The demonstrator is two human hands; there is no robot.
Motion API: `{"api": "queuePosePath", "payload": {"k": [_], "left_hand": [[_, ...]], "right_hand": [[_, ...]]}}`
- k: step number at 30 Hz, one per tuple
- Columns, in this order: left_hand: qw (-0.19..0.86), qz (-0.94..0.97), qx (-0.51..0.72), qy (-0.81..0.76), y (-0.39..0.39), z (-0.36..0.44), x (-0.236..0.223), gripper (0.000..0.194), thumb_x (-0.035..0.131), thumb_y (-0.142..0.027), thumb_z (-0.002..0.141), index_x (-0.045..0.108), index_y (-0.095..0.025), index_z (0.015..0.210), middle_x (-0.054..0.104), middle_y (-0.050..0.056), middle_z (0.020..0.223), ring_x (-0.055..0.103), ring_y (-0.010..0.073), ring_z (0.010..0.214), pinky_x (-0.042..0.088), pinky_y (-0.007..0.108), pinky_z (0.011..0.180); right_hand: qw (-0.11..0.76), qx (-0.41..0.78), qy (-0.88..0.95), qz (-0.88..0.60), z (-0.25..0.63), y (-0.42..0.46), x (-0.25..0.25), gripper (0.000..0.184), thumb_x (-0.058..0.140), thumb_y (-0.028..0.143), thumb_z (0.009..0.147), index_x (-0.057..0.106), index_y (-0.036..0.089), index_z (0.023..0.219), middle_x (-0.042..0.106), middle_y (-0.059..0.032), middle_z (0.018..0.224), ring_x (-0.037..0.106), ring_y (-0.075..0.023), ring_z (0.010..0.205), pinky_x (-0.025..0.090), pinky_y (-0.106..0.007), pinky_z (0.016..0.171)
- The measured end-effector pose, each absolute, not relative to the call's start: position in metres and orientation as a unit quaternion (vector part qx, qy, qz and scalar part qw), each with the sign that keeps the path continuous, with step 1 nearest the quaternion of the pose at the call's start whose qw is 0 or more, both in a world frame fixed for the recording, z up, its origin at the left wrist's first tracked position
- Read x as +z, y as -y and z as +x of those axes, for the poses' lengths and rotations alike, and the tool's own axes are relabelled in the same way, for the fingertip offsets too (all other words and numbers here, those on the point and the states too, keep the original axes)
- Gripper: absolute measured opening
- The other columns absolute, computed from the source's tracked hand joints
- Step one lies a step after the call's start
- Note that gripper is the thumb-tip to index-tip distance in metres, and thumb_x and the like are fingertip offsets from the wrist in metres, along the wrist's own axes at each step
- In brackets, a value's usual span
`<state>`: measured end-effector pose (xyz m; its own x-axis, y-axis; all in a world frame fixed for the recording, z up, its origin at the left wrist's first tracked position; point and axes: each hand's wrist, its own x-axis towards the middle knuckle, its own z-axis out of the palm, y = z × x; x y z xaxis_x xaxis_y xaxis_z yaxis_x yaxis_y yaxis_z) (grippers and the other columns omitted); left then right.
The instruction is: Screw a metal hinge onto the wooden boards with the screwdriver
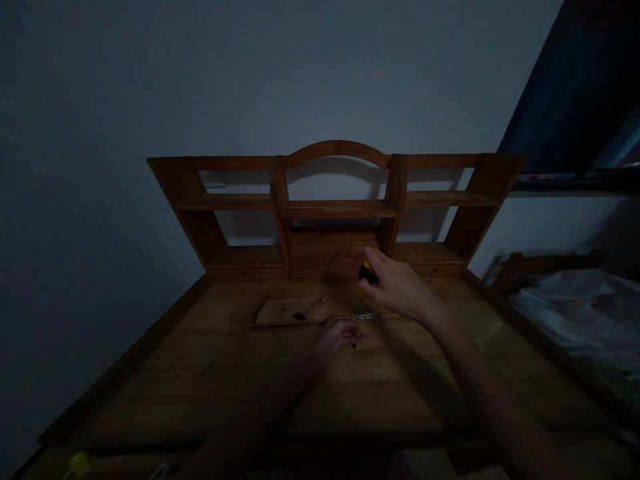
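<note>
My right hand (pixel 395 287) is closed around the black and yellow handle of a screwdriver (pixel 367 272), held upright over the desk. Its thin shaft points down to a small metal hinge (pixel 365 316) on the wooden desktop (pixel 240 380). Just left of and below the hinge, my left hand (pixel 343 332) rests low with its fingers curled together; what they hold, if anything, is too dark to see. By those fingertips lies a tiny dark piece (pixel 355 346). A worn, light brown flat piece (pixel 290 311) lies left of the hinge, close to my left hand.
A wooden shelf unit (pixel 337 209) with open compartments stands along the desk's back, against the wall. Raised rims edge the desk at both sides. At right is a white plastic-like covering (pixel 575 313). Something yellow (pixel 80 463) sits at the lower left.
</note>
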<state>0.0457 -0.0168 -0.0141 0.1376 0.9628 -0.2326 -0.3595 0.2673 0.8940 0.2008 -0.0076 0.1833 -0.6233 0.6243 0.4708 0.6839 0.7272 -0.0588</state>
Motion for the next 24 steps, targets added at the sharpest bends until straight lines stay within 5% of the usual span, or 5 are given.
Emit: {"api": "queuePosePath", "payload": {"k": [6,12,16,21,24], "left_hand": [[0.673,0.342,0.49,-0.436,0.016,0.046,-0.015,0.018,0.07,-0.028,0.075,0.058,-0.016,0.068,0.06,0.004,0.061,0.068,0.0268,0.085,0.048,0.044,0.091],[0.673,0.344,0.489,-0.435,0.015,0.044,-0.021,0.017,0.069,-0.027,0.076,0.059,-0.017,0.068,0.063,0.005,0.067,0.068,0.0255,0.086,0.049,0.042,0.093],[0.677,0.347,0.493,-0.421,0.014,0.043,-0.022,0.018,0.07,-0.029,0.076,0.06,-0.016,0.07,0.064,0.005,0.067,0.068,0.0254,0.083,0.048,0.044,0.093],[0.682,0.349,0.505,-0.398,0.012,0.043,-0.025,0.02,0.072,-0.03,0.074,0.06,-0.015,0.07,0.063,0.004,0.065,0.068,0.0257,0.083,0.047,0.045,0.092],[0.684,0.341,0.503,-0.402,0.011,0.042,-0.028,0.018,0.072,-0.028,0.073,0.06,-0.015,0.068,0.062,0.004,0.064,0.067,0.0252,0.081,0.047,0.045,0.092]], "right_hand": [[0.221,-0.088,0.888,-0.392,0.198,0.006,0.183,0.037,0.039,0.042,0.094,0.048,0.017,0.12,0.07,-0.0083,0.091,0.066,-0.0239,0.079,0.039,-0.032,0.065],[0.225,-0.08,0.899,-0.366,0.197,0.003,0.183,0.044,0.042,0.038,0.094,0.041,0.018,0.133,0.067,-0.0108,0.115,0.066,-0.0245,0.095,0.041,-0.031,0.073],[0.205,-0.109,0.884,-0.406,0.195,0.006,0.184,0.046,0.036,0.047,0.097,0.044,0.018,0.131,0.071,-0.0108,0.103,0.067,-0.0257,0.087,0.04,-0.032,0.069],[0.201,-0.091,0.904,-0.366,0.194,0.007,0.186,0.042,0.043,0.036,0.092,0.044,0.019,0.13,0.064,-0.0109,0.123,0.065,-0.024,0.094,0.041,-0.031,0.074],[0.192,-0.101,0.895,-0.389,0.195,0.006,0.186,0.041,0.037,0.04,0.095,0.046,0.017,0.128,0.069,-0.0117,0.108,0.066,-0.0251,0.089,0.041,-0.032,0.071]]}}
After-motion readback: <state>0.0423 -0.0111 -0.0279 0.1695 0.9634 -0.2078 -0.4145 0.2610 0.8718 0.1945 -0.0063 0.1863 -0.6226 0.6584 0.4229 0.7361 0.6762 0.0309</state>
